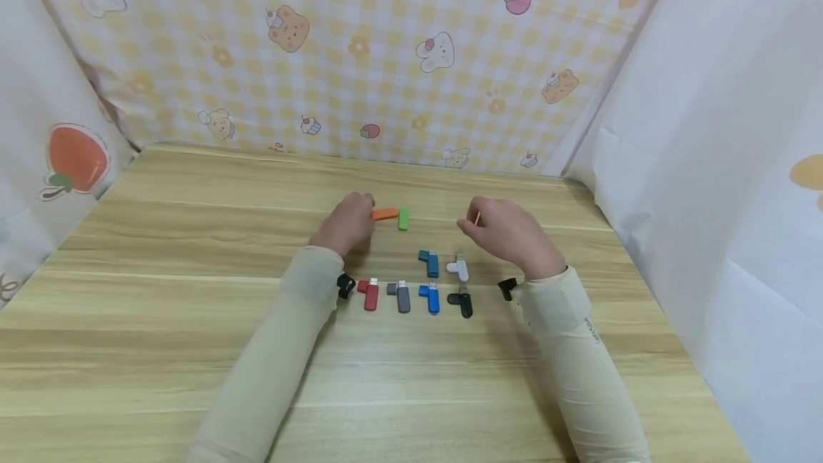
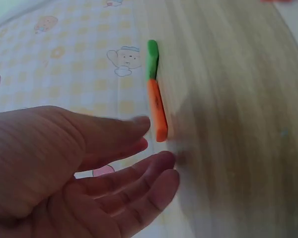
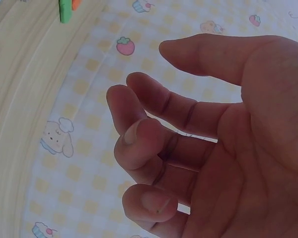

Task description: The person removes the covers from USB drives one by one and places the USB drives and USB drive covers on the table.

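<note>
An orange USB stick (image 1: 385, 213) lies at the back of the wooden table, with a green USB stick (image 1: 403, 219) at its right end. My left hand (image 1: 348, 223) is at the orange stick's left end. In the left wrist view, its thumb and fingers are parted beside the orange stick (image 2: 158, 111), and nothing shows between them. To the right, my right hand (image 1: 509, 233) hovers over the table. Its fingers hang loosely curled in the right wrist view, thumb apart, holding nothing. The green stick (image 3: 65, 11) appears at that view's upper left.
Nearer the front lie several USB sticks with plugs showing: teal (image 1: 432, 264), white (image 1: 459, 268), red (image 1: 371, 295), grey (image 1: 403, 298), blue (image 1: 433, 299) and black (image 1: 466, 301). A checked cloth (image 1: 360, 84) hangs behind the table, with white cloth (image 1: 726, 184) at the right.
</note>
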`<state>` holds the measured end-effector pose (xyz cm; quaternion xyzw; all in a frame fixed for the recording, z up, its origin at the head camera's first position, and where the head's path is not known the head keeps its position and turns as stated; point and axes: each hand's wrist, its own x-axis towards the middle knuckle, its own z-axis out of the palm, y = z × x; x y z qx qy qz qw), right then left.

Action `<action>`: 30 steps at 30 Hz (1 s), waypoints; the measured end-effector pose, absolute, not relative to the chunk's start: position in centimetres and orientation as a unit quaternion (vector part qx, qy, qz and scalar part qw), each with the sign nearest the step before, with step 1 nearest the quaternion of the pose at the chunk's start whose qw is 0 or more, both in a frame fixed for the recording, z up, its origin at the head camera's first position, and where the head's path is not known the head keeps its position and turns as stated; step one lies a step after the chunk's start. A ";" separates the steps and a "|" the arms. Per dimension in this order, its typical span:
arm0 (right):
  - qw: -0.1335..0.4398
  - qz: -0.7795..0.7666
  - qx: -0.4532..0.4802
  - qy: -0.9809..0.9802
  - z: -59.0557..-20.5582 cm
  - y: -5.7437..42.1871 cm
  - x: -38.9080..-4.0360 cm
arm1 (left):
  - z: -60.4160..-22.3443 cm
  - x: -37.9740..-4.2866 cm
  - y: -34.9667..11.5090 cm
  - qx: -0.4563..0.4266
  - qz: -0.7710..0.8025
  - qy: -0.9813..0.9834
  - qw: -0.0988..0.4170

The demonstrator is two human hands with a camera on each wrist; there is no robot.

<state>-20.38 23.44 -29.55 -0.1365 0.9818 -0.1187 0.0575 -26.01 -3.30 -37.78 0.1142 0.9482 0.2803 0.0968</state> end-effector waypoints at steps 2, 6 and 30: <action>0.059 -0.119 -0.135 0.982 -29.5 23.5 -20.4 | -37.9 -26.2 -3.2 0.110 0.281 0.948 0.103; 0.061 -0.121 -0.136 0.981 -29.6 23.5 -20.4 | -38.2 -26.4 -2.8 0.096 0.288 0.946 0.111; 0.066 -0.119 -0.144 0.980 -29.6 23.1 -20.4 | -38.6 -27.6 -3.1 0.106 0.269 0.953 0.086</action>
